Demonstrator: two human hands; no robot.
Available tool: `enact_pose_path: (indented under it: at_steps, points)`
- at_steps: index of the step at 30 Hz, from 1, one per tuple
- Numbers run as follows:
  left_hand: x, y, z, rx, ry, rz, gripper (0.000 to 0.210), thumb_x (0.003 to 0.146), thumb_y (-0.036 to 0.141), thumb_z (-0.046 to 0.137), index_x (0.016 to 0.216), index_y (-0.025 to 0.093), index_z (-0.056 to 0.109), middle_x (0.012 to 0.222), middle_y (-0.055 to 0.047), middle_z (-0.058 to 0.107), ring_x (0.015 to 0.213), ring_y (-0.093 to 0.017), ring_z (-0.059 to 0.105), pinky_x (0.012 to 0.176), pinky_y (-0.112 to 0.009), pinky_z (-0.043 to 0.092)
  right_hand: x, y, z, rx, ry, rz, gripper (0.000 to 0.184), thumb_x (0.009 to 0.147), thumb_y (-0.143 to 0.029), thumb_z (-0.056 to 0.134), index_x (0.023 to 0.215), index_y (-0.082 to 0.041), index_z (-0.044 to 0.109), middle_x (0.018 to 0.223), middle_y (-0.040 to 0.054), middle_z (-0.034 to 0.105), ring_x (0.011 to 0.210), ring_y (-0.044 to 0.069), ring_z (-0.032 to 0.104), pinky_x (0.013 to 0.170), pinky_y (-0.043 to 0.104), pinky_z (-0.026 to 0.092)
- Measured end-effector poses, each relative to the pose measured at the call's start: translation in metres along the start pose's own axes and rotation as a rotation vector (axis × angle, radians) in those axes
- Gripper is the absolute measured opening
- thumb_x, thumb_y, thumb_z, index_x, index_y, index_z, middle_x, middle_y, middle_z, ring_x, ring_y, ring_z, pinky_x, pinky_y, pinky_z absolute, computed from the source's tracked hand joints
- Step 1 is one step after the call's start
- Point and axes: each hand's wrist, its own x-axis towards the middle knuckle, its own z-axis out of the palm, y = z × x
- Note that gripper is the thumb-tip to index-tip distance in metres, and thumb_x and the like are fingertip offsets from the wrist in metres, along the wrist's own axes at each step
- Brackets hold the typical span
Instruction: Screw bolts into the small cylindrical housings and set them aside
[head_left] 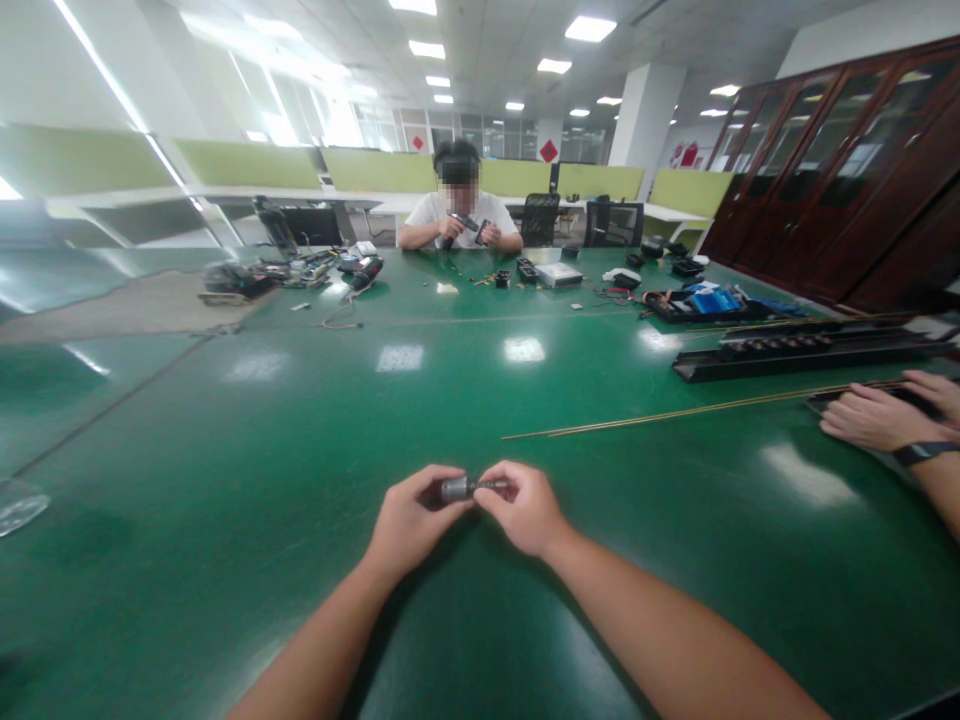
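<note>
In the head view, a small grey metal cylinder with a thin, dark stepped shaft (pixel 454 489) lies between my hands, just above the green tabletop (pixel 337 430). My left hand (pixel 412 520) is closed round the cylinder's wide end, thumb below and fingers above. On the shaft side, my right hand (pixel 525 505) pinches the narrow part between thumb and fingers. The part is held roughly level, its thick end to the left. My fingers cover both of its ends, and its exact kind is too small to make out.
Two thin brass-coloured rods (pixel 637 420) reach toward another person's hands (pixel 874 415) at the right. Behind them lies a long black channel (pixel 795 362). Across the table sits a person in white (pixel 495 208) holding a tool, with a power drill (pixel 364 272) and small parts nearby.
</note>
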Motion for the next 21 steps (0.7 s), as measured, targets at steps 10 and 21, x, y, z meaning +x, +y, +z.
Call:
enact_pose_path:
  at_steps: [10,21]
  points:
    - [-0.0002,-0.0013,0.0003,-0.028,0.000,-0.034,0.032,0.074,0.040,0.079,0.098,0.019,0.071,0.092,-0.005,0.074,0.084,-0.021,0.070,0.081,-0.032,0.057,0.0000,-0.0032,-0.0005,0.024,0.002,0.028,0.014,0.078,-0.028,0.068,0.085,-0.016,0.070,0.075,0.0020,0.069,0.063,0.015,0.060,0.060,0.025,0.047]
    - [0.0002,-0.0002,-0.0005,-0.039,0.023,-0.038,0.034,0.073,0.042,0.079,0.097,0.019,0.071,0.091,-0.006,0.075,0.083,-0.022,0.071,0.082,-0.034,0.059,-0.0004,-0.0031,-0.0009,0.021,0.018,0.022,0.014,0.079,-0.029,0.068,0.085,-0.016,0.070,0.075,0.0021,0.069,0.063,0.015,0.059,0.060,0.025,0.046]
